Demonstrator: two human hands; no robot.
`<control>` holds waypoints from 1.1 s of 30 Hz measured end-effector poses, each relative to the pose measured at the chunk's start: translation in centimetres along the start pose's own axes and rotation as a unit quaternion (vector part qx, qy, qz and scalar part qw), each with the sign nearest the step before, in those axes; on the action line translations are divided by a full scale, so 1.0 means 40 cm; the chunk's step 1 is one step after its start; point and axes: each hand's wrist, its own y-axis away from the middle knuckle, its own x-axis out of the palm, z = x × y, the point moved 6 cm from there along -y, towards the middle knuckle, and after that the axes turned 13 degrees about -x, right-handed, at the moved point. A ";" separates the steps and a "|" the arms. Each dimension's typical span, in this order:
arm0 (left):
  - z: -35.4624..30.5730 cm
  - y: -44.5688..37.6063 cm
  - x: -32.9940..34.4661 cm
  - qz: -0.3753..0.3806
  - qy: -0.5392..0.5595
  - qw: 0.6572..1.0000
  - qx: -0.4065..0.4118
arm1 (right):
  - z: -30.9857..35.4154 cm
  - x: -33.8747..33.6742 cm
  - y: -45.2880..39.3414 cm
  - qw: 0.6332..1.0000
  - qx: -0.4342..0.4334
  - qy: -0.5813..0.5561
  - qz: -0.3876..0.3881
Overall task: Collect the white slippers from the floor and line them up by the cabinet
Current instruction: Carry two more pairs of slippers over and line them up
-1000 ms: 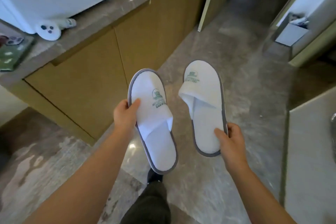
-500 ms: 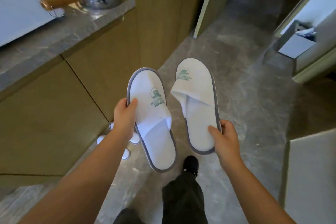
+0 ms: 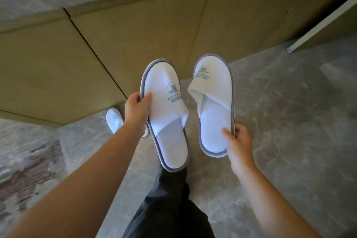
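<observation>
Pot at 11 o'clock gone from view; cabinet (image 3: 135, 44) now nearer. Left slipper (image 3: 166, 114) gripped by left hand (image 3: 136, 114), right slipper (image 3: 214, 106) by right hand (image 3: 238, 143). Floor slipper (image 3: 114, 121) seen at 9 o'clock.

view: swung down toward cabinet (image 3: 135, 44) | pot: gone from view | floor slipper (image 3: 114, 121): nearer the left hand (image 3: 136, 111)
</observation>
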 end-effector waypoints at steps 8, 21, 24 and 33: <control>0.061 -0.275 0.142 -0.043 -0.024 0.998 -0.030 | -0.178 0.101 -0.310 0.997 -0.018 0.033 0.069; 0.510 -0.803 0.320 -0.092 0.027 0.993 -0.073 | -0.800 0.379 -0.687 0.996 0.037 -0.010 0.081; 0.644 -0.968 0.365 -0.089 0.012 0.993 -0.078 | -0.988 0.455 -0.771 0.995 0.023 0.016 0.097; 0.829 -1.359 0.399 -0.094 0.019 0.993 -0.063 | -1.371 0.646 -0.971 0.993 -0.015 0.062 0.102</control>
